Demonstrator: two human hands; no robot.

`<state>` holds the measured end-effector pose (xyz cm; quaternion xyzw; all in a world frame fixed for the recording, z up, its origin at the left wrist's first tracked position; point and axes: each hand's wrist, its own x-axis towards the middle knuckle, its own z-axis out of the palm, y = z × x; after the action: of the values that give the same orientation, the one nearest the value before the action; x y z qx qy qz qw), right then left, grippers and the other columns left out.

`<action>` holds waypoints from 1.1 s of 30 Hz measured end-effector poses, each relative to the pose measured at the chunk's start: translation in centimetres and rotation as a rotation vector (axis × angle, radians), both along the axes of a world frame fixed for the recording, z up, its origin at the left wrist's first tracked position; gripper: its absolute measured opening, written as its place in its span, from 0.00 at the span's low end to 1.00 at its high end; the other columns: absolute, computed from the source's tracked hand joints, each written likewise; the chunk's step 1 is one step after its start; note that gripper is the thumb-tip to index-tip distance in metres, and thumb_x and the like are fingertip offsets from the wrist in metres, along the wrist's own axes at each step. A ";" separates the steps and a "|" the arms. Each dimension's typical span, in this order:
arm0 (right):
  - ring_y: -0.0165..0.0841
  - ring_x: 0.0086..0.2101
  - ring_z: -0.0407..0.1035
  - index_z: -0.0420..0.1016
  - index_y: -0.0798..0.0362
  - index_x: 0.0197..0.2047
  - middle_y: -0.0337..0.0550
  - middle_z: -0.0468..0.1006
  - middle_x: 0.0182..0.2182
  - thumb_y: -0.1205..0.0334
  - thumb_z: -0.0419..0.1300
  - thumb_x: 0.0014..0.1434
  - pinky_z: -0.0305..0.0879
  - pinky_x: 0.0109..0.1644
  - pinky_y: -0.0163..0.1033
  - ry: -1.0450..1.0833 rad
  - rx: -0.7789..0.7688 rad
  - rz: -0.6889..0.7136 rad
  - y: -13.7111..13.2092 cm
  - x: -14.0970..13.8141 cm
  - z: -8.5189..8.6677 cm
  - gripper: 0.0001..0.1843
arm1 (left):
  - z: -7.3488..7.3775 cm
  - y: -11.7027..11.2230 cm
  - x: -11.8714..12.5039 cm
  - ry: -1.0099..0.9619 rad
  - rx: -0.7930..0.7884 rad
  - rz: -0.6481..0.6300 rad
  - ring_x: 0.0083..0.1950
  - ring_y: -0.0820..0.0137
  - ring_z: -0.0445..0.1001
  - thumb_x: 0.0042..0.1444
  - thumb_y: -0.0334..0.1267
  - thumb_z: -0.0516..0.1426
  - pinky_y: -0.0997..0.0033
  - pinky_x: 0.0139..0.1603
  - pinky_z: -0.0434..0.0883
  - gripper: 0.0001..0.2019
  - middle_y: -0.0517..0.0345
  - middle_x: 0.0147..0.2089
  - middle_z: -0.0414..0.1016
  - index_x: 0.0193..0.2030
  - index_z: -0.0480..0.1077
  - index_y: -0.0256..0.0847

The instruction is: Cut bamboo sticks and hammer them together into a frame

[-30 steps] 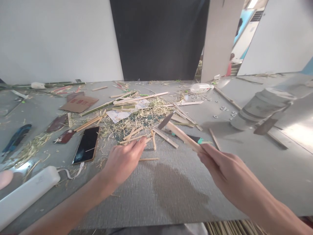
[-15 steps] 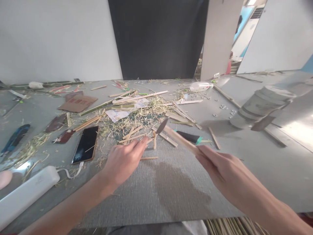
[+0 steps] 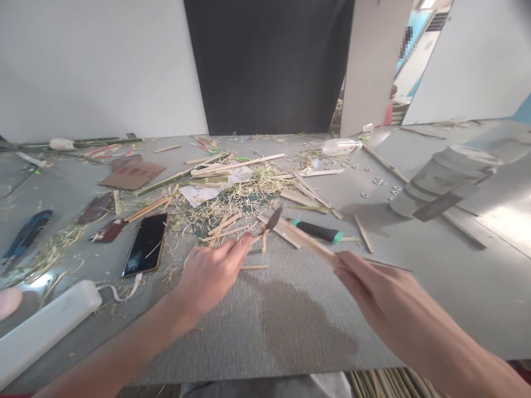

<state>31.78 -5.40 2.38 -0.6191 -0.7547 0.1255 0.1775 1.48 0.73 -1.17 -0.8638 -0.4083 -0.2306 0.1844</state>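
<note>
My left hand [image 3: 218,268] is closed in a pinch on a thin wooden stick [image 3: 256,238], low over the grey table. At the stick's tip, a short wooden peg [image 3: 264,242] stands crosswise. My right hand [image 3: 373,287] is wrapped round the wooden handle [image 3: 309,243] of a small hammer. Its dark metal head [image 3: 274,219] is by the peg, though I cannot tell whether they touch. Behind the handle lies a black and green tool handle [image 3: 317,231]. Several wooden strips [image 3: 226,224] lie just beyond my left fingers.
A phone [image 3: 145,246] with a white cable lies left, near a long white power strip [image 3: 50,331]. Shavings [image 3: 249,193] cover the middle. A grey-white cylinder [image 3: 440,177] stands right, with a brown flat piece [image 3: 437,208] against it. Small white rings [image 3: 379,181] lie scattered nearby.
The hammer head has tilted and dropped slightly toward the peg. My left hand has barely moved. The brown flat piece by the cylinder appears shifted a little left.
</note>
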 end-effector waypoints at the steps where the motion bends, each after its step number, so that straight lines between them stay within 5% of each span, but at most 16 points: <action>1: 0.32 0.21 0.60 0.61 0.46 0.36 0.39 0.70 0.23 0.46 0.45 0.74 0.49 0.27 0.41 0.003 -0.020 0.021 0.0 -0.1 0.0 0.18 | 0.0 0.0 0.0 0.001 0.000 -0.004 0.20 0.71 0.75 0.73 0.35 0.51 0.69 0.17 0.61 0.13 0.59 0.30 0.82 0.57 0.72 0.38; 9: 0.31 0.23 0.58 0.61 0.47 0.34 0.38 0.67 0.23 0.44 0.47 0.72 0.49 0.29 0.41 0.093 -0.097 -0.010 0.6 0.5 -0.4 0.19 | -0.2 -0.1 -0.1 -0.024 -0.039 0.004 0.21 0.72 0.76 0.73 0.34 0.50 0.71 0.18 0.62 0.13 0.57 0.31 0.82 0.57 0.73 0.39; 15: 0.28 0.24 0.55 0.63 0.49 0.38 0.34 0.60 0.26 0.37 0.48 0.70 0.50 0.26 0.36 0.572 -0.317 -0.111 2.7 -0.1 -1.1 0.23 | -0.4 0.7 -1.2 -0.295 -0.308 -0.101 0.37 0.70 0.82 0.74 0.36 0.49 0.72 0.33 0.72 0.11 0.54 0.44 0.84 0.56 0.70 0.41; 19: 0.26 0.23 0.52 0.66 0.51 0.38 0.32 0.56 0.25 0.39 0.56 0.68 0.47 0.25 0.36 0.674 -0.282 0.005 3.9 -2.9 -0.6 0.22 | -0.5 0.8 -1.9 -0.410 -0.418 -0.203 0.31 0.74 0.76 0.73 0.34 0.49 0.75 0.32 0.69 0.09 0.60 0.36 0.79 0.55 0.67 0.42; 25: 0.24 0.21 0.48 0.72 0.53 0.40 0.36 0.67 0.26 0.40 0.56 0.68 0.42 0.23 0.35 0.937 -0.556 0.190 4.8 -6.6 -0.4 0.23 | -0.9 0.4 -2.3 -0.401 -0.459 -0.310 0.30 0.74 0.68 0.72 0.32 0.48 0.75 0.32 0.67 0.08 0.61 0.36 0.75 0.53 0.64 0.43; 33: 0.20 0.21 0.45 0.65 0.52 0.37 0.34 0.67 0.27 0.47 0.66 0.63 0.37 0.22 0.32 1.282 -0.524 -0.023 6.5 -7.4 -2.3 0.19 | -0.6 0.4 -2.4 -0.436 -0.562 -0.435 0.28 0.75 0.61 0.72 0.31 0.49 0.73 0.30 0.61 0.06 0.63 0.33 0.69 0.51 0.63 0.43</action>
<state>24.42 1.07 0.12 -0.4530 -0.4391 0.6429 0.4343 -0.88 1.17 -1.80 -0.8775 -0.2930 -0.3212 -0.2024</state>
